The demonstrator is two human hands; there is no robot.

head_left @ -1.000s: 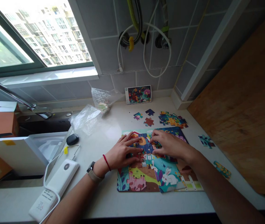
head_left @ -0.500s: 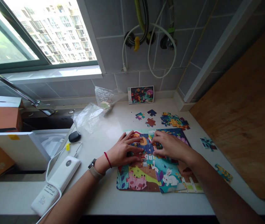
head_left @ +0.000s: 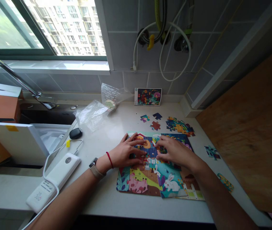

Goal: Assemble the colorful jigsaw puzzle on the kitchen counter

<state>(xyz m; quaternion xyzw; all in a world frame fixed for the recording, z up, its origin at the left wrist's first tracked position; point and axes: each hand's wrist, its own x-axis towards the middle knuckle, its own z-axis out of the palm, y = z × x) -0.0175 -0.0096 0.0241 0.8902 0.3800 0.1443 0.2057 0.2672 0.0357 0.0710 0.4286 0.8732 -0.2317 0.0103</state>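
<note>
Beneath the left hand and the right hand, the jigsaw lies flat on the worktop, its lower part showing on the near side of the fingers. The step in hand looks like lining up and seating pieces around the middle, between the two sets of fingertips. Just nearer than the right fingers, the rabbit section sits askew, its lower edge seeming to lap the fence part — so the next move appears to call for squaring it up gently, with its neighbours kept from sliding.

The left hand is palm down, fingers spread wide over the left half, gripping nothing; it likely serves as a steadying weight. The right hand arches over the other half, fingers bent and thumb set apart from them, tips down at the jigsaw — whether a piece is pinched there I cannot tell. Beyond the right fingers lie the pile of loose pieces and three single pieces, with the picture card upright behind.
</note>
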